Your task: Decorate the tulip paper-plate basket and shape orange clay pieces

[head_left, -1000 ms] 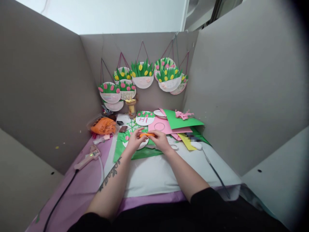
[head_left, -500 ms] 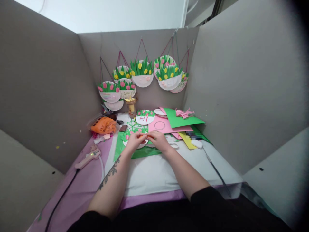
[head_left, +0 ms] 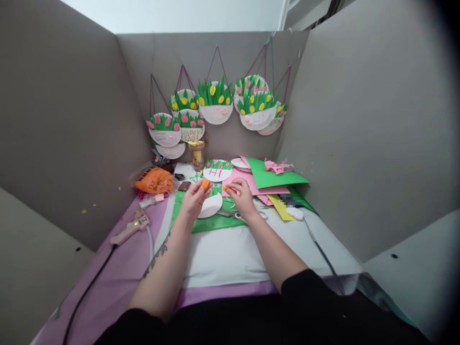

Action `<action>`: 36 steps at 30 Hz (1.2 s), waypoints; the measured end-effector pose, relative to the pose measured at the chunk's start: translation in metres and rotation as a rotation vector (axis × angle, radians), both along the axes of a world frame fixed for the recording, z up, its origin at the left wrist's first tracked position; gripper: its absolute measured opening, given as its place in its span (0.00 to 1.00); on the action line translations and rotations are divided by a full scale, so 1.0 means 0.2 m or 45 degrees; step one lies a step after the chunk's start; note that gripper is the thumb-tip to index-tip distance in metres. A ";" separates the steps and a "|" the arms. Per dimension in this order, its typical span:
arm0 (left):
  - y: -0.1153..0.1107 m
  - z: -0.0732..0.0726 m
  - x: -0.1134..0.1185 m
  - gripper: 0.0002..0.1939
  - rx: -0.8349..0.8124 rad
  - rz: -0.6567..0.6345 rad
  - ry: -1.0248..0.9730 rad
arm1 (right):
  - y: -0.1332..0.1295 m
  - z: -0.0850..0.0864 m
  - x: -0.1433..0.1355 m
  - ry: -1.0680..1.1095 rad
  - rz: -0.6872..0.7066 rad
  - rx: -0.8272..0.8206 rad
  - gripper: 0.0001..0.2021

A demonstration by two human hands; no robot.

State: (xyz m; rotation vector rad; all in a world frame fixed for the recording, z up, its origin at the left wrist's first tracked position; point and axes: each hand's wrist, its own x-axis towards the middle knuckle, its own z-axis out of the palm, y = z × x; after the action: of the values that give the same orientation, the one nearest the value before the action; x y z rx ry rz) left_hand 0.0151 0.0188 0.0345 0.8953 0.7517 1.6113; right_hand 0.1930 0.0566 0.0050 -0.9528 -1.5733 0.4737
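My left hand (head_left: pixel 196 198) pinches a small orange lump (head_left: pixel 205 184), which looks like soft clay, upright between thumb and fingers. Apart from it on the right, my right hand (head_left: pixel 240 195) is closed on a smaller orange piece (head_left: pixel 226 189) at its fingertips. Below the hands lies a white paper plate craft (head_left: pixel 211 207) with green paper grass, partly hidden by my left hand. Scissors (head_left: pixel 237 215) rest beside it, under my right hand. Behind the hands is another plate craft (head_left: pixel 217 173) with pink flowers and "HI" in red.
An orange packet (head_left: pixel 156 180) and a lit pink glue gun (head_left: pixel 132 227) with its cord lie at left. Pink, yellow and green paper (head_left: pixel 276 178) is piled at right near a white corded device (head_left: pixel 294 213). Finished plate crafts (head_left: pixel 216 115) hang on the back panel.
My hands were together over the orange stuff. They have moved apart, each with an orange piece, uncovering more of the plate and the scissors. The view has tilted slightly down.
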 end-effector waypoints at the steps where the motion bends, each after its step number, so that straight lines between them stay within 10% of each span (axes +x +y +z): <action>1: 0.00 -0.01 -0.01 0.24 0.015 0.002 -0.009 | 0.00 -0.01 0.00 0.015 0.040 -0.058 0.09; 8: 0.04 -0.03 -0.09 0.31 0.070 0.040 -0.044 | -0.03 -0.05 -0.05 -0.090 0.173 -0.099 0.11; 25: 0.01 0.00 -0.06 0.10 -0.174 0.068 -0.055 | -0.04 -0.11 -0.23 -0.566 0.126 0.136 0.08; 36: 0.03 -0.02 -0.07 0.16 -0.253 0.131 -0.084 | 0.01 -0.14 -0.19 -0.664 0.179 0.078 0.27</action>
State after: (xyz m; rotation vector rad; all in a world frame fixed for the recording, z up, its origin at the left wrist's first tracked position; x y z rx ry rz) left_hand 0.0002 0.0238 0.0304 0.6669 0.9060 1.6152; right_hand 0.1541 0.0593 -0.0236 -0.9699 -2.1225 0.2810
